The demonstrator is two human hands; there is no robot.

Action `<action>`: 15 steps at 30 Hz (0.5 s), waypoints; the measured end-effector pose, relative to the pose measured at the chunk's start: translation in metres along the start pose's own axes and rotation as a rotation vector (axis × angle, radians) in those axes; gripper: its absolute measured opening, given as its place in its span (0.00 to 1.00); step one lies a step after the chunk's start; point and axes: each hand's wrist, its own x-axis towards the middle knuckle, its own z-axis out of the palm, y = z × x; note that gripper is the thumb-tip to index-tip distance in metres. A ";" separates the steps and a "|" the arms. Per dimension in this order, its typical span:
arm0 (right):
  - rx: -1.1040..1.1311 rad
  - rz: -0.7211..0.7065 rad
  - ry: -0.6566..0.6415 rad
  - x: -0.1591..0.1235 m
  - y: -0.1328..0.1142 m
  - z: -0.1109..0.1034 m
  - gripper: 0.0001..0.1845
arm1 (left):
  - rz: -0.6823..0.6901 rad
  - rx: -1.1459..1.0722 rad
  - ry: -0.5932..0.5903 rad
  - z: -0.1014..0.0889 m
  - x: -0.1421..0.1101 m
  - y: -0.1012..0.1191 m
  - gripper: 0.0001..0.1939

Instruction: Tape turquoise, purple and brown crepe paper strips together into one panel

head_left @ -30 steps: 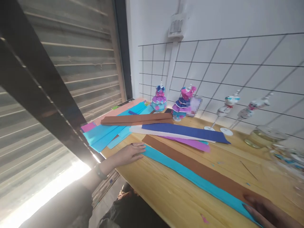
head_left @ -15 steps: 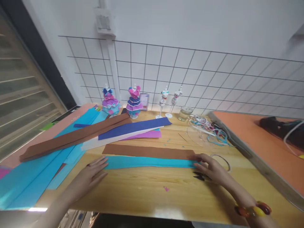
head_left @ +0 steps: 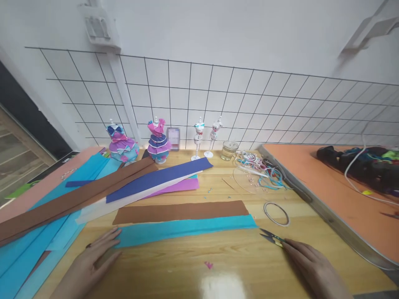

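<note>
The left hand's fingers (head_left: 109,237) lay loosely extended, clenched on nothing, their tips at the left end of the turquoise strip (head_left: 190,229). The right hand (head_left: 314,265) had its fingers at the handle end of the thread snips (head_left: 274,238); whether they gripped it or only touched it could not be told. The snips' parted blades pointed left, just beside the strip's right end. The turquoise strip stretched flat across the tabletop (head_left: 168,274), nearest the person, with a brown strip (head_left: 181,211) directly along its far edge. A pink scrap (head_left: 208,265) lay on the near side, and a metal ring (head_left: 266,211) beyond the snips. Farther out, a dark blue strip (head_left: 158,178) covered part of a purple one (head_left: 179,185), and a long brown bundle (head_left: 77,195) crossed blue sheets (head_left: 93,166) at the left. Near the wall stood two dressed miniature forms (head_left: 158,143), two white ones (head_left: 198,133) and a glass jar (head_left: 230,150), with tangled cords (head_left: 271,178) to its right.
</note>
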 end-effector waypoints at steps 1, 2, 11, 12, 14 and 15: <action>-0.016 0.014 0.019 -0.004 0.007 0.002 0.18 | -0.003 0.005 0.011 0.000 0.001 0.000 0.16; -0.032 0.040 0.042 -0.005 0.011 0.003 0.17 | -0.007 0.012 0.021 0.000 0.001 0.000 0.15; 0.096 0.039 0.097 0.086 -0.075 -0.009 0.21 | 0.029 0.176 0.080 0.007 0.005 0.028 0.19; 0.101 0.002 0.082 0.097 -0.086 -0.007 0.22 | 0.064 0.189 0.072 0.009 0.005 0.034 0.20; 0.098 -0.076 0.066 0.110 -0.100 0.001 0.23 | 0.098 0.192 0.013 0.010 0.005 0.047 0.22; 0.093 -0.118 0.064 0.113 -0.102 0.007 0.23 | 0.106 0.182 -0.008 0.010 0.005 0.052 0.23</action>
